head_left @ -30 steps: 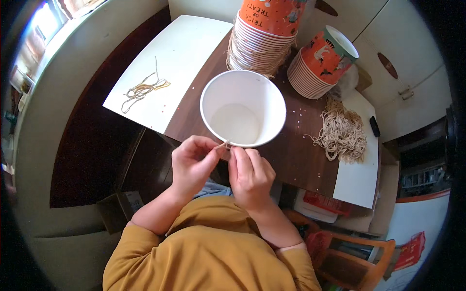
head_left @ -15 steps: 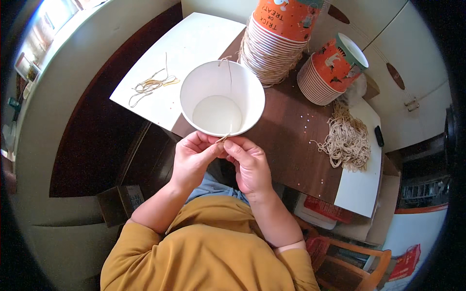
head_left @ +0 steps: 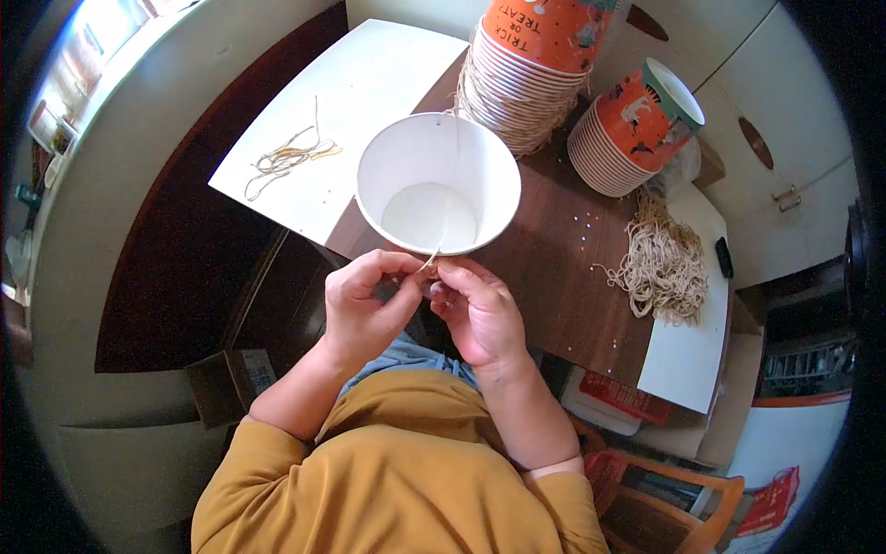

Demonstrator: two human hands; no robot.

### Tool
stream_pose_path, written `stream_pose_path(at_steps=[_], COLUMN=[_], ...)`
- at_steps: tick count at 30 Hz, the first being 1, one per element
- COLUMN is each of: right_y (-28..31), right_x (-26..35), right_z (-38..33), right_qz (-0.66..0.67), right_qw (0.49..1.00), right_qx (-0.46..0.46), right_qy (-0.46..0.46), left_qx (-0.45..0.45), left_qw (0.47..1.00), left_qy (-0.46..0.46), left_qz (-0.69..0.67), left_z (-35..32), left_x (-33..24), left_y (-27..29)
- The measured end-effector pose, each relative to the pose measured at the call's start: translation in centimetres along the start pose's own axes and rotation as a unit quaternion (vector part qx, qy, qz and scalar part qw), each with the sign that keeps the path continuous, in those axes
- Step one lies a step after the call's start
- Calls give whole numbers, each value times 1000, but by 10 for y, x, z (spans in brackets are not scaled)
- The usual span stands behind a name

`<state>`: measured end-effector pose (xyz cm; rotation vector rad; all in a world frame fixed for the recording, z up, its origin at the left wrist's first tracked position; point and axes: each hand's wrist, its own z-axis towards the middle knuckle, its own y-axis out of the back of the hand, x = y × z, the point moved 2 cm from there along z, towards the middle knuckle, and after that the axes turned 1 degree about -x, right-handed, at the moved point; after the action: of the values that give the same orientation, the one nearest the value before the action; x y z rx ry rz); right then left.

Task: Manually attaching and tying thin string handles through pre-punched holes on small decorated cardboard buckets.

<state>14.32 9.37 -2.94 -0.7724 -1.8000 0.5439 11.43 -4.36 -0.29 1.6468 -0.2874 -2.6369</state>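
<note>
A white paper bucket [head_left: 383,175] stands on the table in front of me, its open mouth toward me. From its far rim a thin string [head_left: 457,148] hangs down inside, and a strand comes over the near rim to my fingers. My left hand [head_left: 365,295] pinches this strand between thumb and forefinger, just below the near rim. Right beside it, my right hand [head_left: 480,305] has thumb and forefinger closed at the same bit of string, against the rim. The exact loop or knot is hidden by my fingertips.
A tall stack of orange buckets [head_left: 535,37] wound with string stands at the back, a shorter bucket stack [head_left: 628,129] to its right. A tangled string heap [head_left: 664,268] lies at the right near a black object [head_left: 723,258]. Loose cords [head_left: 291,157] lie left; a wooden chair [head_left: 683,517] is lower right.
The bucket has shifted slightly right. My hands have drawn a little apart, with the left fingers more arched, and the string still runs between them.
</note>
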Motion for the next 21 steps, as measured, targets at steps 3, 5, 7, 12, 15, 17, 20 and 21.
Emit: stream_pose_path(at_steps=[3,5,7,12,15,17,20,21], right_y=[4,4,3,1,1,2,7,7], right_x=[-1,-1,-2,-2,-1,-2,-3,-3], right_z=[1,2,2,0,-1,0,1,1], right_qz=[-10,-7,-22,-31,-33,-31,-31,-46], right_qw=[1000,1000,999,998,997,997,998,997], right_qx=[11,16,7,18,8,4,-8,-9], right_qy=[18,18,36,57,63,64,55,62], left_qx=[3,-6,-22,-15,-14,-16,-7,-7], left_qw=[989,989,982,983,981,980,964,964], left_qy=[-127,-128,-157,-158,-166,-168,-216,-216], left_qz=[74,78,101,90,99,106,154,154], left_z=[3,2,2,3,2,1,0,1], left_x=[-4,-5,-8,-14,-10,-5,-4,-4], left_y=[-1,-3,-3,-6,-7,-7,-6,-6])
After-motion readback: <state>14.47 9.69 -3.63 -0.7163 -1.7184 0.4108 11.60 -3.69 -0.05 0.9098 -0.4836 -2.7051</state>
